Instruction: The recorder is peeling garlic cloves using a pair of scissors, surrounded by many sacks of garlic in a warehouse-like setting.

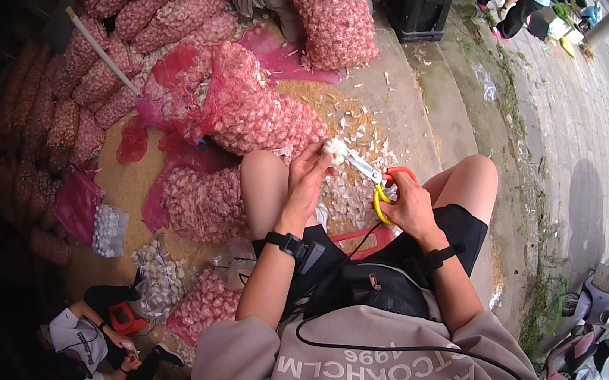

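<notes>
The garlic bulb (335,152) sat pinched in the grip of the left hand (307,184). The right hand (409,209) had its grip wrapped around the handles of the scissors (376,176), whose blades pointed toward the bulb. Because the left fingers lay near those blades, a slip could have nicked them; a loose pinch could have dropped the bulb among the pale trimmings (359,121). Beyond lay pink mesh sacks (266,115) of garlic.

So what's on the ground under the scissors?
Pale scraps, apparently garlic trimmings, lie scattered on the ground around the scissors in this view. Whatever lies directly behind the scissors and the right hand is covered.
</notes>
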`<state>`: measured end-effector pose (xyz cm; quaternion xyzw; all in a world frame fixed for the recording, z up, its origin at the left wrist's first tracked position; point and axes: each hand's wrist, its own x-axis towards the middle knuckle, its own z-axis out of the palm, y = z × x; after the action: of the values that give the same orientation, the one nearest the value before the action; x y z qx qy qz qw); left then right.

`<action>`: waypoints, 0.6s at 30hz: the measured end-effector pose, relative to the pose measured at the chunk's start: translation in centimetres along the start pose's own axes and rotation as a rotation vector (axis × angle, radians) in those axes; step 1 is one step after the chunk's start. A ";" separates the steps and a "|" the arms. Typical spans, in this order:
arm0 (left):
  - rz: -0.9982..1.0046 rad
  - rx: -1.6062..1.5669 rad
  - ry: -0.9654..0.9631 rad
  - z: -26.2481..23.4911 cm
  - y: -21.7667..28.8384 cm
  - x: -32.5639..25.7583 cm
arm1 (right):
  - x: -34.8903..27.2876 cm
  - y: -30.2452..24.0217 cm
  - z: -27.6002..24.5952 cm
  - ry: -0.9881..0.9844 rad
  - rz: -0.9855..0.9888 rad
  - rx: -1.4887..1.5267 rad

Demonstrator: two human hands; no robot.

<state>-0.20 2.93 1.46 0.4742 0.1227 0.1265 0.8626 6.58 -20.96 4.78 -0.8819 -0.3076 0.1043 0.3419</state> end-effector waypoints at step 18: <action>-0.177 -0.047 0.020 -0.5 0.2 0.2 | -0.4 0.0 -0.1 0.074 0.001 -0.131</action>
<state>-0.23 3.52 1.32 0.4400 0.1696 0.0573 0.8800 6.29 -21.24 4.84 -0.9058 -0.3003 0.0513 0.2945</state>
